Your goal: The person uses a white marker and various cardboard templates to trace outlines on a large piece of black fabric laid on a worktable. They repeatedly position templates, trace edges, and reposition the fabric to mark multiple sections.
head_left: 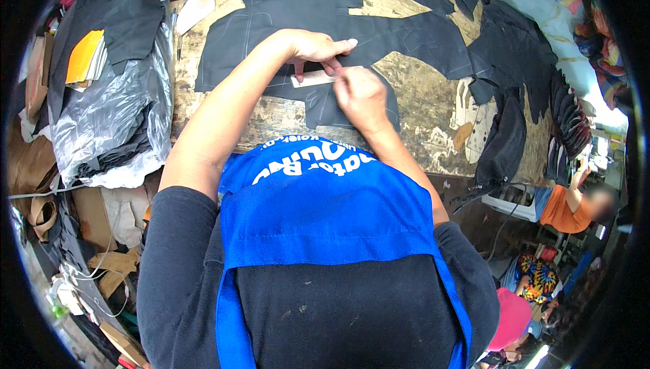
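Working beside a yellow-fronted stack of papers (84,57) and a clear plastic bag (122,108) at the left of the frame, with a dark pen (179,45) lying near the table's left edge and pale templates (198,3) lying at the upper left. Bringing the left forearm (233,101) up from lower left toward upper centre, then bending the wrist over to the right. Resting the left hand (315,47) above a black sheet (271,24), pointing one digit rightward, holding the fingers apart and pressing down on a pale strip (313,80), flat on the sheet at the centre of the frame. Apparently pinning from above rather than gripping.

Reaching in with the right forearm (406,156) from right of centre, slanting up and left. Curling the right hand's (364,95) fingers together at the strip's right end, perhaps pinching a slim marker; cannot tell, with the fingertips hidden. Judging by light lines showing on the sheet, probably marking along the strip. Seemingly calling next for firm left-hand pressure against sliding, and a controlled right-hand stroke along the edge.

Working next to bare, worn worktable (413,91) right of centre, with black pieces (511,51) heaping up at the upper right.
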`<state>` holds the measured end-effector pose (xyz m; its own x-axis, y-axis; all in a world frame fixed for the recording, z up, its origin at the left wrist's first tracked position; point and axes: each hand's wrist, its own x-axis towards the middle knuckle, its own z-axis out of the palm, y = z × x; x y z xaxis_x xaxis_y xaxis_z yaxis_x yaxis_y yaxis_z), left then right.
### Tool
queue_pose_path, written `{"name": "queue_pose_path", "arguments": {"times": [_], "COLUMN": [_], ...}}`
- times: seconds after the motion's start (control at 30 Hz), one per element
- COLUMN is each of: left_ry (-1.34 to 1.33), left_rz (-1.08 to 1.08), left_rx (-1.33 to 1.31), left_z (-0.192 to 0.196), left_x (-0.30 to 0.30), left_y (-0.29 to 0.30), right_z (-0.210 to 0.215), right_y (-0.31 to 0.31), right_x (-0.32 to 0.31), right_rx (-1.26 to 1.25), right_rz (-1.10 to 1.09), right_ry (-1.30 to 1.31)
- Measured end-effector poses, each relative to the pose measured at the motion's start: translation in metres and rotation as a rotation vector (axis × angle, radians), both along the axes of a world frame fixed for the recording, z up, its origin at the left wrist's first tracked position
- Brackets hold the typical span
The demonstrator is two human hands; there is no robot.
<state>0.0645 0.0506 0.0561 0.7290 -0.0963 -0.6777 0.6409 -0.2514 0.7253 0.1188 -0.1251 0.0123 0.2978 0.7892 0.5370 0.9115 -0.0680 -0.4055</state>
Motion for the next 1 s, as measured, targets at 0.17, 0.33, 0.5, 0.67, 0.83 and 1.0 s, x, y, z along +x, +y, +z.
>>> {"name": "queue_pose_path", "arguments": {"times": [0.17, 0.33, 0.5, 0.67, 0.83, 1.0], "left_ry": [0.003, 0.038, -0.112, -0.348, -0.374, -0.315], "left_rz": [0.007, -0.017, -0.1, -0.176, -0.118, -0.177], "left_rx": [-0.054, -0.062, 0.19, 0.567, 0.821, 0.733], "left_z": [0.002, 0.0, 0.002, -0.002, -0.015, -0.023], "left_x": [-0.002, -0.001, -0.005, -0.029, -0.062, -0.064], "left_y": [-0.001, -0.001, -0.007, -0.061, -0.114, -0.119], "right_z": [-0.003, -0.005, 0.008, 0.024, 0.03, 0.02], "right_y": [0.022, 0.005, -0.028, -0.017, 0.02, 0.041], "right_x": [-0.04, -0.018, 0.028, 0.023, 0.004, -0.008], "right_rx": [0.046, 0.05, 0.048, 0.206, -0.109, -0.266], "right_rz": [0.28, 0.101, -0.295, -0.16, 0.245, 0.42], "right_ry": [0.163, 0.472, 0.177, 0.507, 0.774, 0.604]}}
